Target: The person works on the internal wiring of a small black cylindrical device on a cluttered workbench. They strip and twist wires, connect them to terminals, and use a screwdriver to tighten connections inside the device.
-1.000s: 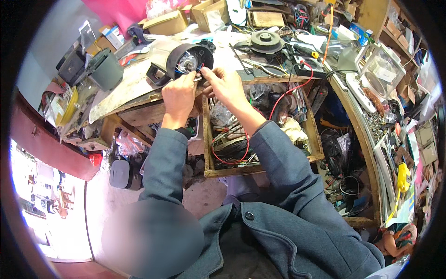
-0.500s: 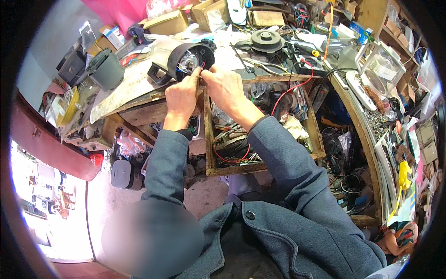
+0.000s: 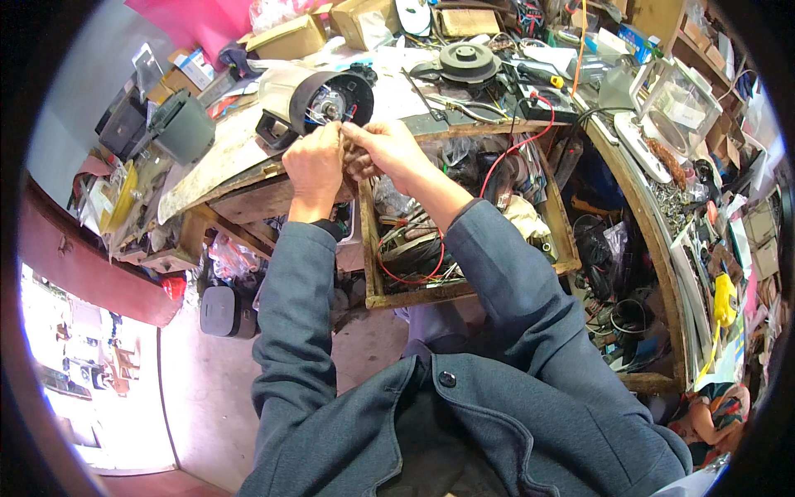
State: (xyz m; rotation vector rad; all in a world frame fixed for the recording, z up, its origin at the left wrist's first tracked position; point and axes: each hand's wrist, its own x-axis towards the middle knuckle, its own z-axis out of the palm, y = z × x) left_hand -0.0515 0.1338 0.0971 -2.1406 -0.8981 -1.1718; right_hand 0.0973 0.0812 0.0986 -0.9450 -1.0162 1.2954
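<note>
Housing (image 3: 304, 98) just beyond the grip, lying on its side on the table (image 3: 236, 149), black mouth facing the person, and both hands are right at its lower rim! Left grip (image 3: 315, 164) and right grip (image 3: 385, 151) look bunched narrow, fingertips almost meeting; whether they pinch anything, I cannot tell. Just past them, inside the mouth: a metal core (image 3: 331, 110) and a red wire (image 3: 355, 109). How does it handle? The shell looks stiff and smooth, perhaps a little slippery, with the core likely giving it some weight; the wire should be soft, its joint fragile. Safest hold: the handle (image 3: 288, 135), left of the left grip, or the thick rim. Below the right grip, an open drawer (image 3: 418, 296), crammed full; beyond and rightward, a round lid (image 3: 470, 64).
</note>
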